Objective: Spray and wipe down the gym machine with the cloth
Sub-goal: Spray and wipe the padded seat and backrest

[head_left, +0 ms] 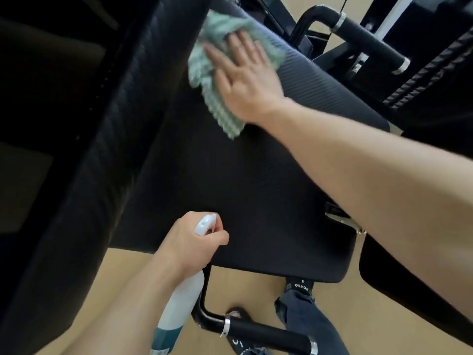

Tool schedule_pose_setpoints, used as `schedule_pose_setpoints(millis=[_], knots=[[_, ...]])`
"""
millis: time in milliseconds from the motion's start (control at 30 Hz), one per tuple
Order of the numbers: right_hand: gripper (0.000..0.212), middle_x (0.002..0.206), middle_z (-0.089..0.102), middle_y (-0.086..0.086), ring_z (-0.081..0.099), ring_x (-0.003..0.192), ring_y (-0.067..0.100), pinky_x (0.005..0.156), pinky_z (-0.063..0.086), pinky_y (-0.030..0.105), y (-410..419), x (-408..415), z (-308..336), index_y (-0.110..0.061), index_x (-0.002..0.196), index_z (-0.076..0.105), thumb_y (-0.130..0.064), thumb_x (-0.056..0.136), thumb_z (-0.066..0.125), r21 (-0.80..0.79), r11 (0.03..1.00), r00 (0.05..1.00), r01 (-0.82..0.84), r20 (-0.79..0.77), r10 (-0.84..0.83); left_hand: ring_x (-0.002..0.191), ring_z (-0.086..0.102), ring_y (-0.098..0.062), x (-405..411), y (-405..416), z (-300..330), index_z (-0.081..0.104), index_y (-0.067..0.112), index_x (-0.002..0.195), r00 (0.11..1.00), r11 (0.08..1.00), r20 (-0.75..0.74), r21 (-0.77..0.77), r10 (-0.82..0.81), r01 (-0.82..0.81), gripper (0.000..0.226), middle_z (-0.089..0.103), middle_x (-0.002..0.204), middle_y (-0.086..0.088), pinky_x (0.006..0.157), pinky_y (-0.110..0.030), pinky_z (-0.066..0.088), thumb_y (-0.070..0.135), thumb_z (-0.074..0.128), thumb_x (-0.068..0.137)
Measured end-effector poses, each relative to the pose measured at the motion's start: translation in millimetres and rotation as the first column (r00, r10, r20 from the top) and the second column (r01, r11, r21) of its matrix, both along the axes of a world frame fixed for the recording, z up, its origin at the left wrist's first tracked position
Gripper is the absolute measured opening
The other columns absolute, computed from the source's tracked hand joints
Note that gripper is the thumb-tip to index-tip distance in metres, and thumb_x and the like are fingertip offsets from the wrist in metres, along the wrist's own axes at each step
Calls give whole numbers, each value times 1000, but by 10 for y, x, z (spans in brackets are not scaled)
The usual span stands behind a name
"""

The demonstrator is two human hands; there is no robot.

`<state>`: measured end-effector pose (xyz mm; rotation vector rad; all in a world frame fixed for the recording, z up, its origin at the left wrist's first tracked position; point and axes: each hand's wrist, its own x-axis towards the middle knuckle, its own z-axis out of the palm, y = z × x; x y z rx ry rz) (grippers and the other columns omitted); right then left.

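Right now my right hand [245,80] lies flat, fingers spread, pressing the green checked cloth [217,73] against the far part of the gym machine's black seat pad [230,180]. The cloth is bunched under the palm, with one end trailing toward me over the pad and another fold sticking out past my fingertips. It looks blurred, as does the hand.

My left hand [194,242] is closed around the neck of the white spray bottle [179,306], at the near edge of the seat pad. The white trigger head [206,224] pokes out above my knuckles and points over the pad; I cannot tell whether a finger sits on the trigger. The bottle's body hangs below my wrist, with a teal label near its base.

Left of the pad rises the dark upholstered backrest [102,149], tilted steeply through the view. A black handle with silver rings [256,329] runs below the seat near the tan floor [122,272], and a matching handle [368,39] shows beyond the pad at upper right. My leg in dark trousers [307,321] stands under the seat's front edge.
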<state>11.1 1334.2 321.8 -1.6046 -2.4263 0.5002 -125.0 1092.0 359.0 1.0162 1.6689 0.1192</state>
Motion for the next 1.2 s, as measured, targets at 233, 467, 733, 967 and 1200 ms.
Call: schedule_pose_setpoints(millis=[233, 467, 733, 967, 1200], knots=[[59, 169, -7, 11, -11, 156, 26, 126, -2, 46, -914, 94, -180, -30, 162, 4, -47, 106, 16, -101, 942, 945, 320, -45, -325, 50, 35, -19, 37, 27, 48, 48, 15, 59, 1000, 1000, -7, -12, 19, -20, 21, 39, 52, 0, 56, -37, 33, 28, 62, 68], [53, 169, 2, 11, -3, 155, 35, 124, 5, 54, -1553, 256, -251, -44, 159, 11, -49, 107, 21, 19, 995, 992, -98, 78, 96, 51, 33, -20, 50, 23, 60, 46, 13, 60, 999, 1000, -25, -11, 24, -24, 22, 36, 51, 0, 56, -39, 29, 27, 62, 68], [56, 170, 2, 2, -3, 156, 23, 126, -2, 44, -213, 673, -296, -48, 158, 13, -59, 103, 17, -89, 954, 957, 287, -24, -290, 52, 34, -15, 4, -25, -44, 47, 15, 59, 999, 1000, -22, 5, 26, -26, 34, 37, 51, 5, 54, -37, 28, 7, 67, 86], [67, 167, -4, 22, -7, 156, 31, 126, -5, 43, -1025, 1127, -648, -25, 162, -3, -54, 104, 13, -258, 631, 664, 732, 63, -745, 51, 36, -16, 35, 0, 2, 49, 8, 62, 1000, 1000, -11, -3, 22, -22, 25, 39, 53, 1, 54, -36, 30, 15, 66, 80], [76, 163, -9, 32, -11, 153, 40, 126, -1, 51, -1731, 660, -531, -2, 159, -5, -50, 103, 9, -209, 808, 835, 550, 125, -536, 46, 31, -11, 54, 12, 19, 47, 17, 55, 999, 999, 1, -25, 34, -34, 31, 36, 50, 4, 52, -30, 26, 11, 63, 80]])
